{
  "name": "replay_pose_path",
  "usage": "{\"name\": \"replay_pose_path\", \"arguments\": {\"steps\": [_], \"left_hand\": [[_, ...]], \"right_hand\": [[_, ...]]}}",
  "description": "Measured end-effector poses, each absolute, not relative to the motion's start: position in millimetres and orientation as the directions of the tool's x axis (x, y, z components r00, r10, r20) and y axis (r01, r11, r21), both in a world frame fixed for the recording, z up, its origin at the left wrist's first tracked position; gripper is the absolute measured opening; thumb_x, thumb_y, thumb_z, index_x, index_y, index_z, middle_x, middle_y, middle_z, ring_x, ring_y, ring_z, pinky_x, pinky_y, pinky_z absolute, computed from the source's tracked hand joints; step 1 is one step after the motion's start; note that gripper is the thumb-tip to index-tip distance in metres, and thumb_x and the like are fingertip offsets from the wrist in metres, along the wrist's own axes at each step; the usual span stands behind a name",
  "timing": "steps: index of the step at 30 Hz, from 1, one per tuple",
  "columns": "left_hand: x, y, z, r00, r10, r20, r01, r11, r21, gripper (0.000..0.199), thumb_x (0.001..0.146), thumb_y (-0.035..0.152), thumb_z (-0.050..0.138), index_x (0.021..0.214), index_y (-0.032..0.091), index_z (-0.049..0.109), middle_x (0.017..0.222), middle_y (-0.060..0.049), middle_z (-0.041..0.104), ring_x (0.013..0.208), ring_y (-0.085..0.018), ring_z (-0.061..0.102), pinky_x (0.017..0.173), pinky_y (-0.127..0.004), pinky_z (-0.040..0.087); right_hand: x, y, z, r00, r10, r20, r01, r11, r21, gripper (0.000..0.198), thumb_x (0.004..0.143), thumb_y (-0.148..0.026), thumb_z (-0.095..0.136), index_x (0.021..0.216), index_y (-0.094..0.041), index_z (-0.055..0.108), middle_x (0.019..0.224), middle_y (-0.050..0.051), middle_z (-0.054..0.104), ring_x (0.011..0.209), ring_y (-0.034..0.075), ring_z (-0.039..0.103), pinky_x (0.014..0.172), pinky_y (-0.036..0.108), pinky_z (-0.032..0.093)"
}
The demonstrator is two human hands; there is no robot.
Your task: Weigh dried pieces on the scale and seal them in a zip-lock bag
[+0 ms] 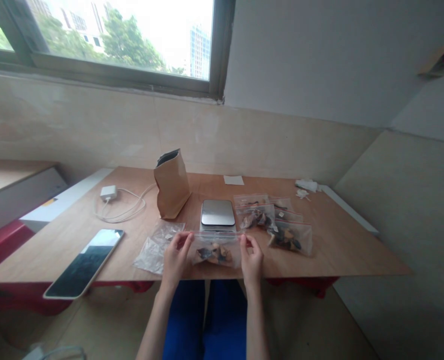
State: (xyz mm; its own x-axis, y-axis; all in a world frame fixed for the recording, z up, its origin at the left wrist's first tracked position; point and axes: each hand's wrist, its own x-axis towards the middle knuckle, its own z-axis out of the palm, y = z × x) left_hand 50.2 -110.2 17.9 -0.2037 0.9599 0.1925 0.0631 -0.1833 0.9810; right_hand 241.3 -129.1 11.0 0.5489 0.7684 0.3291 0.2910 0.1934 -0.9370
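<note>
Clear bag (216, 250) with red strip, brown paper bag (172, 186), silver scale (218, 213), white charger (108, 193)

Daylight pours in from the window (102, 40) up and to my left, where the sky is blown out to plain white. The room is evenly lit and rather soft, with no hard shadows on the counter (338, 240). The tablet (85, 262) mirrors the pale sky as a bright sheen, and the scale (217, 213) shows a dull gleam. Straight lines bow toward the edges of my wide view. Everything looks slightly hazy, and small detail is smeared.
</note>
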Motion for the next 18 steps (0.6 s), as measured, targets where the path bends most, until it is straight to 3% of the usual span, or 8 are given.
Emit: {"name": "replay_pose_path", "arguments": {"steps": [4, 9, 18], "left_hand": [[49, -111, 23, -0.161, 0.973, 0.164, -0.046, -0.174, 0.984, 0.028, 0.073, 0.046, 0.062, 0.08, 0.019, 0.064, 0.074, -0.002, 0.064, 0.074, -0.017, 0.06, 0.072, -0.027, 0.046], [54, -112, 22, -0.118, 0.988, 0.095, -0.205, -0.118, 0.972, 0.031, 0.065, 0.042, 0.069, 0.083, 0.018, 0.064, 0.085, -0.004, 0.067, 0.082, -0.018, 0.061, 0.077, -0.028, 0.047], [60, -115, 29, -0.078, 0.992, 0.103, -0.177, -0.116, 0.977, 0.025, 0.069, 0.04, 0.067, 0.077, 0.016, 0.066, 0.08, -0.004, 0.067, 0.08, -0.018, 0.061, 0.077, -0.028, 0.046]], "right_hand": [[239, -129, 11, 0.528, 0.799, 0.286, 0.218, 0.198, -0.956, 0.037, 0.079, -0.051, 0.052, 0.076, -0.016, 0.063, 0.073, 0.006, 0.068, 0.071, 0.019, 0.06, 0.072, 0.03, 0.045], [243, -131, 12, 0.455, 0.863, 0.219, 0.133, 0.177, -0.975, 0.033, 0.079, -0.048, 0.054, 0.084, -0.016, 0.063, 0.084, 0.006, 0.067, 0.079, 0.019, 0.06, 0.078, 0.031, 0.045], [246, -131, 12, 0.412, 0.881, 0.231, 0.113, 0.203, -0.973, 0.027, 0.075, -0.042, 0.062, 0.083, -0.016, 0.064, 0.084, 0.005, 0.066, 0.078, 0.018, 0.059, 0.079, 0.032, 0.044]]}}
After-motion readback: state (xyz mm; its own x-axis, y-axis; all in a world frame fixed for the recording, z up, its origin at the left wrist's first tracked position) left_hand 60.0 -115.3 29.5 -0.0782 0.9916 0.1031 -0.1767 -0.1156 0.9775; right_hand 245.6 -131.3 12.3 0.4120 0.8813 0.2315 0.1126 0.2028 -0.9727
